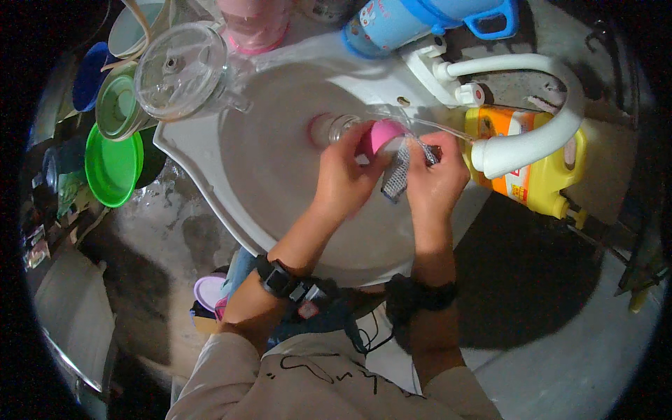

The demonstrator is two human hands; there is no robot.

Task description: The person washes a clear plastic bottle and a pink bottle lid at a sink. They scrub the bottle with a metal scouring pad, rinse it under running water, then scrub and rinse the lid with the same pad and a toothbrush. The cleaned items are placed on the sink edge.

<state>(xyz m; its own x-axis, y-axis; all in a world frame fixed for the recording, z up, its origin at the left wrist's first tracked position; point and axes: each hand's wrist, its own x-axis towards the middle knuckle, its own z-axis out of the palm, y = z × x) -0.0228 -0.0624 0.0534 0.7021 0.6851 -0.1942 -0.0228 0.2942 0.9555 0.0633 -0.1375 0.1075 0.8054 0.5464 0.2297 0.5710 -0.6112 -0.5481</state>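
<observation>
Over a white washbasin (262, 173), my left hand (346, 173) grips a small pink cup-shaped piece (387, 134), perhaps a lid. My right hand (436, 173) pinches a grey mesh cloth (397, 176) against the pink piece, and part of the cloth hangs down below my fingers. Beyond my left hand, a clear jar or bottle (341, 128) with a reddish end lies in the basin, partly covered by that hand. A thin stream of water (441, 126) seems to run between the white faucet spout (485, 157) and my hands.
The faucet's curved white pipe (564, 94) arches on the right, above a yellow detergent jug (551, 178). A blue handled tumbler (404, 23) and a pink container (254, 23) stand along the back rim. Left are a clear plastic pitcher (181, 71) and a green basin (114, 165).
</observation>
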